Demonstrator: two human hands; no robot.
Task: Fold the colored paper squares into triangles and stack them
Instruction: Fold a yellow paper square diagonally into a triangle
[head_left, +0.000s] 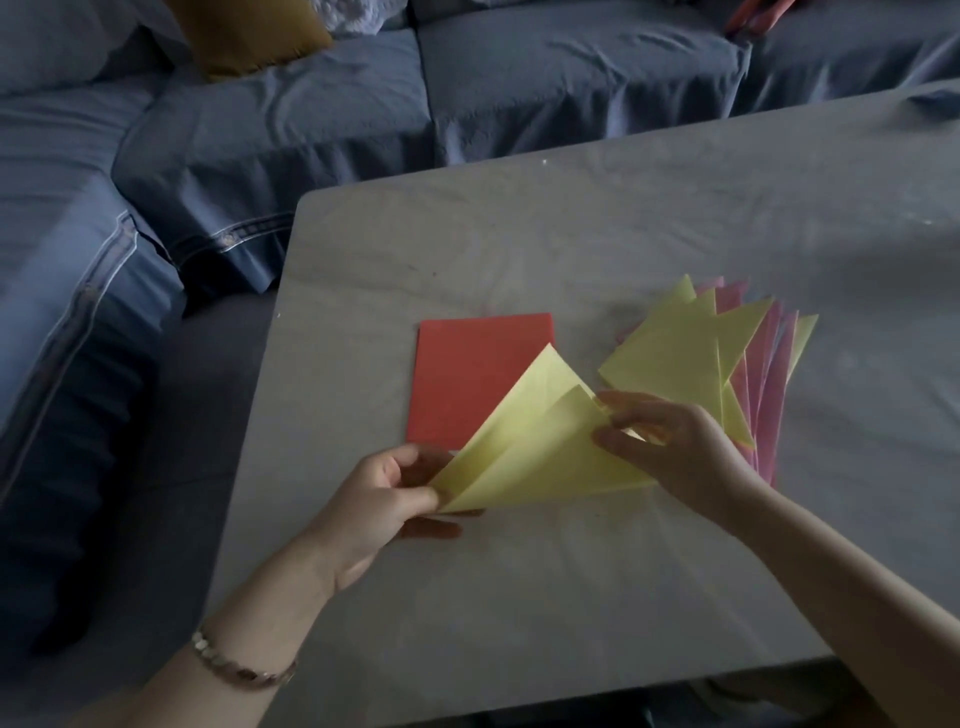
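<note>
Yellow paper sheet (524, 457) half-folded above the table (519, 234), left hand (379, 499) pinching its near-left corner, right hand (670, 447) pinching its right corners, red paper stack (462, 374) behind, folded triangles pile (701, 358) right

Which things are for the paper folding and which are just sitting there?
For the folding: yellow paper, pinched by left hand and right hand; red paper on the table; pile of folded yellow and pink triangles.
Just sitting there: blue sofa; mustard cushion.
</note>
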